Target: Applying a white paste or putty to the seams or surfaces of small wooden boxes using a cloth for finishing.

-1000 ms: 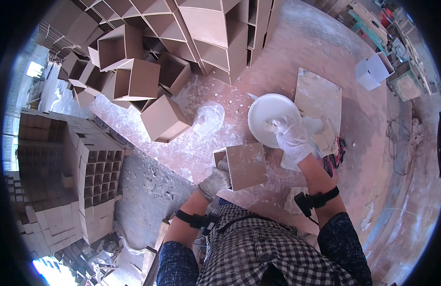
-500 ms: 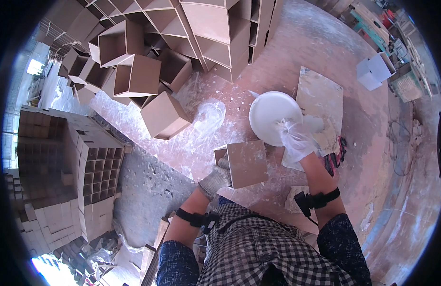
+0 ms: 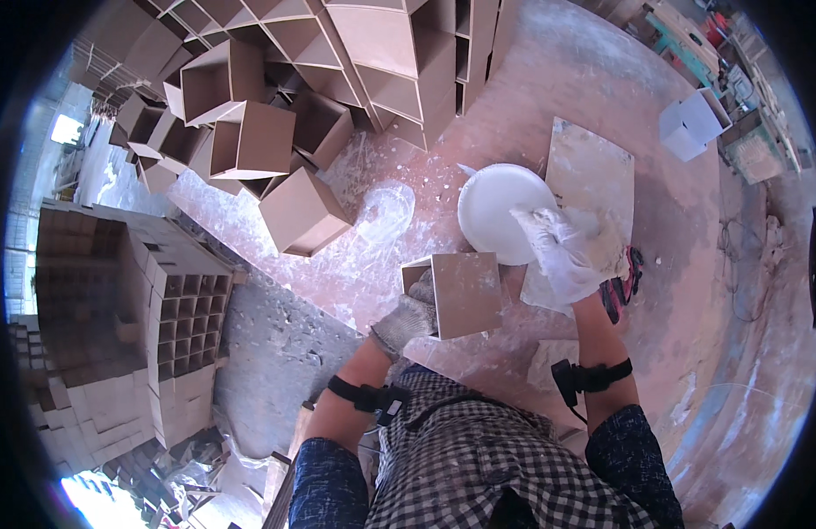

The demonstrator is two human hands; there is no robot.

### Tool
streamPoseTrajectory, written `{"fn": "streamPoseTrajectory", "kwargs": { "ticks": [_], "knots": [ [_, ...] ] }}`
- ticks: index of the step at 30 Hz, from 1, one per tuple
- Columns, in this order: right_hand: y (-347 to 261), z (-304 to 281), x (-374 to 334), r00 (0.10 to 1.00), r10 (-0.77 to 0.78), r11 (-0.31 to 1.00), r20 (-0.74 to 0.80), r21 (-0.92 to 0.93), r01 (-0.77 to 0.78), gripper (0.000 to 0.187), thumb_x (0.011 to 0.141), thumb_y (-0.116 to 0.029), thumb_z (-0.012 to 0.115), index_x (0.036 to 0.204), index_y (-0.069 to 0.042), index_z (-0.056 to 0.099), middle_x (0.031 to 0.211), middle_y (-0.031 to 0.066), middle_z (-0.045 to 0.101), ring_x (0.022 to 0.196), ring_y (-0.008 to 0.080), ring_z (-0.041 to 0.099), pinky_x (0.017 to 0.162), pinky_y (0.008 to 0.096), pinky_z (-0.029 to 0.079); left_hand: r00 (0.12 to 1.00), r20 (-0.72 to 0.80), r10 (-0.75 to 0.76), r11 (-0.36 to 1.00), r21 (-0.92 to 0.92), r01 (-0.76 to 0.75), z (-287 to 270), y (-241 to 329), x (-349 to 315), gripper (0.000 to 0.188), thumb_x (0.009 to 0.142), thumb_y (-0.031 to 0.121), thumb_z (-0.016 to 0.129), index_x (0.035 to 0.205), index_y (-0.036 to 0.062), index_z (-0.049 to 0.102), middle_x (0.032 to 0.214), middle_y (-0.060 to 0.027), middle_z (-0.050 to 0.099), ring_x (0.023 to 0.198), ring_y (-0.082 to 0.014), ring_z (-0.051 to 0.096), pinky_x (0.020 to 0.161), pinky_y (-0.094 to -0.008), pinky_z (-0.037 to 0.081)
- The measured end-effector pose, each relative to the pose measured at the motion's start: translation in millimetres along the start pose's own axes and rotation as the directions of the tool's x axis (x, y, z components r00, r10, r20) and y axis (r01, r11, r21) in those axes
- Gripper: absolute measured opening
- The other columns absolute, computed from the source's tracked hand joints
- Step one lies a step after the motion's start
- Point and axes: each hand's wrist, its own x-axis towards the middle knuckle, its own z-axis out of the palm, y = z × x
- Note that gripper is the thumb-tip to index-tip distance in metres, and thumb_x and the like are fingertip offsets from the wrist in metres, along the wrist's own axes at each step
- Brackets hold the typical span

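Note:
My left hand (image 3: 406, 323), in a grey knit glove, reaches into the open side of a small brown board box (image 3: 467, 295) and grips its wall. Pale smears mark the box's upper face. A loose white plastic covering wraps my right hand (image 3: 562, 256), which is over the right edge of a round white basin (image 3: 501, 212). The plastic hides its fingers, so whether they close on anything cannot be made out. Beneath that hand and beyond it lies a stained flat board (image 3: 593, 163). A pink-and-black glove (image 3: 621, 286) rests beside my right wrist.
Several open brown boxes (image 3: 302, 212) lie heaped at the far left, before a tall stack of compartments (image 3: 381, 48). More stacked boxes (image 3: 183, 322) stand on the left. A white box (image 3: 693, 123) is at the far right, near a cluttered bench (image 3: 690, 44).
My right hand has drawn back from the basin's middle toward its right edge. The box in my left hand has shifted slightly to the right and away from me.

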Motion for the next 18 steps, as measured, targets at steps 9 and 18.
{"fn": "streamPoseTrajectory", "kwargs": {
  "ticks": [9,18],
  "knots": [
    [-57,38,-64,0.933,-0.332,0.781,0.141,-0.514,0.355,0.024,0.09,-0.013,0.059,0.112,-0.006,0.063,0.098,0.0127,0.067,0.086,0.0279,0.065,0.076,0.0356,0.051,0.993,0.118,0.003,0.999,0.035,-0.007,-18,19,14,0.052,0.09,0.022,0.061,0.137,0.0061,0.045,0.136,-0.0166,0.047,0.128,-0.032,0.045,0.108,-0.0394,0.036],
    [-30,84,-64,0.656,-0.738,0.084,0.161,-0.942,0.325,0.033,0.079,-0.012,0.06,0.112,-0.015,0.061,0.086,-0.0004,0.056,0.071,0.0204,0.057,0.063,0.0368,0.046,0.984,0.176,-0.008,0.977,0.21,-0.03,-27,24,8,0.053,0.09,0.021,0.061,0.138,0.006,0.045,0.136,-0.0164,0.046,0.128,-0.0316,0.044,0.108,-0.0389,0.036]
  ]
}}
